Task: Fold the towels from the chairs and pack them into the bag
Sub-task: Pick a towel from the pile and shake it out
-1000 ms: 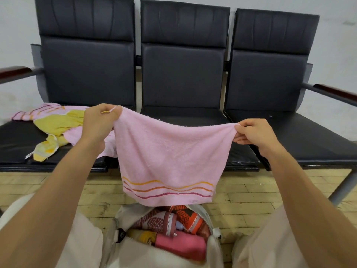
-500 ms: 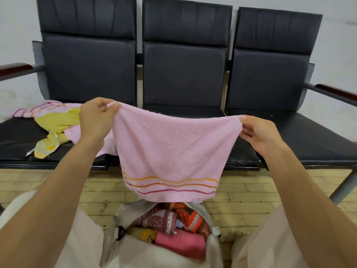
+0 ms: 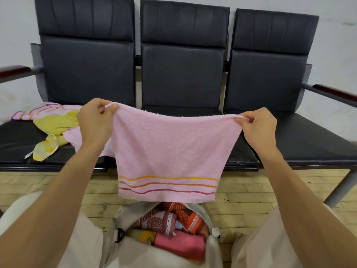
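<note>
The left hand [image 3: 94,122] and right hand [image 3: 259,125] fingers pinch the pink towel [image 3: 168,151] by top corners; stripes lowest, seemingly longer sideways.

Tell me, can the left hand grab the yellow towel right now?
Probably not yet: the left hand pinches a corner of the pink striped towel. The yellow towel lies close beside it, uncovered, so it likely could after letting go.
</note>
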The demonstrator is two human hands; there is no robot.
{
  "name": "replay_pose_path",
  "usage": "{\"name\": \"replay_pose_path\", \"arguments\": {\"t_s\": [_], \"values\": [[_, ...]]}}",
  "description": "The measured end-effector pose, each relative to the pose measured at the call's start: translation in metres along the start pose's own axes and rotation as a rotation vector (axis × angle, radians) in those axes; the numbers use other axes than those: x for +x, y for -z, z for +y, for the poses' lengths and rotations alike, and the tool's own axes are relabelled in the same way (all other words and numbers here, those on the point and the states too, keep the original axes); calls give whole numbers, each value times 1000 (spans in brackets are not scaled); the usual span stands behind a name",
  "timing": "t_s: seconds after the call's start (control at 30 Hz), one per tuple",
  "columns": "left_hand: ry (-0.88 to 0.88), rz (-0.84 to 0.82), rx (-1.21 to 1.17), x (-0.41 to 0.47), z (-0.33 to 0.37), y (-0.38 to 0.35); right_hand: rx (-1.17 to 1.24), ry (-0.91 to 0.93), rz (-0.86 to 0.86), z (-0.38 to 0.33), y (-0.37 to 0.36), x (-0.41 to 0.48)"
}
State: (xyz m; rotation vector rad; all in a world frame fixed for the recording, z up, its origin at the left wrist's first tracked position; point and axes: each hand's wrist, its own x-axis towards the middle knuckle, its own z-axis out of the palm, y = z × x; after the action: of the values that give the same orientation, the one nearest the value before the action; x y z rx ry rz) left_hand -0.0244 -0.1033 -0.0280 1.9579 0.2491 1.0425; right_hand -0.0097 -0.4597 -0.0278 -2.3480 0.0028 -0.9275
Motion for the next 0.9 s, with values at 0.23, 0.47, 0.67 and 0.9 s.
{"name": "replay_pose_path", "arguments": {"t_s": [0.23, 0.47, 0.67, 0.9], "values": [[-18, 20, -2, -7, 2, -2, 133, -104, 52, -2, -5, -3], [10, -147, 20, -18, 4, -8, 284, -211, 31, -2, -7, -4], [164, -363, -69, -7, 2, -23, 58, -161, -153, 1, -12, 17], [320, -513, -225, 42, -11, -61, -68, -218, -484, 1, -38, 74]]}}
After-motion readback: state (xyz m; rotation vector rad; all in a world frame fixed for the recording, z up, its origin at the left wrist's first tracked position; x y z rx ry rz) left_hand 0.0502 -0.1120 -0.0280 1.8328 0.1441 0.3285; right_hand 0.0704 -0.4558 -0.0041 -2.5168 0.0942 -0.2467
